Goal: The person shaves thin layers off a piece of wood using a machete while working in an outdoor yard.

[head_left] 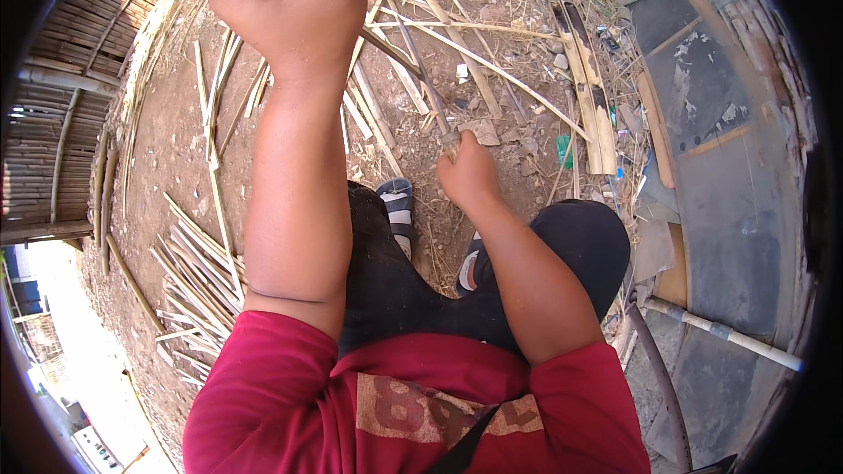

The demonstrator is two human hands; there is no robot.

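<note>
My left hand (290, 9) is raised close to the camera at the top, its fingers curled in a fist. From behind it a dark bamboo strip (386, 46) slants down to the right; where the fingers grip it is hidden. My right hand (470, 171), lower and nearer the middle, is closed round the handle of a long thin knife (428, 83). The blade points up and away, and it crosses the strip's lower end in this view. Whether blade and strip touch, I cannot tell.
Split bamboo strips (479, 70) lie scattered over the dirt ground ahead. A heap of strips (193, 272) is at the left. Wider bamboo pieces (584, 88) lie at the right, near dark panels (711, 211). A bamboo wall (57, 123) stands at far left. My sandalled foot (397, 211) is between them.
</note>
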